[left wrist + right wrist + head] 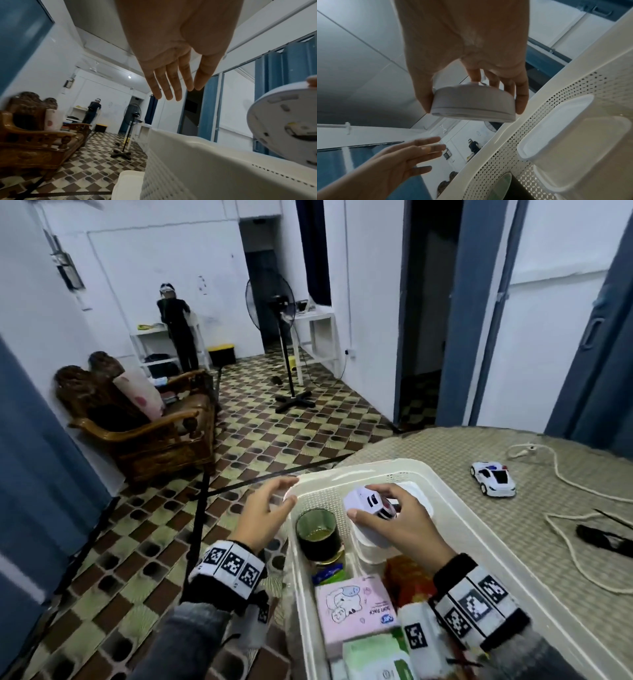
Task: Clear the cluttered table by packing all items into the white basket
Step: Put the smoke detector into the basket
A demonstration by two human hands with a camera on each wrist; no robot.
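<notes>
Cool, dim indoor light comes from a small ceiling lamp [129,77] in my left-wrist view, glare streaks the white basket [455,510] rim, edges bend strongly, and my near palms blur.

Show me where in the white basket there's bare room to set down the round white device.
White basket: the far end, between the far rim and the dark cup, shows bare floor. The near half is crowded: pink tissue pack, green wipes pack, orange packet. The white container sits directly under the right hand and the round white device.
</notes>
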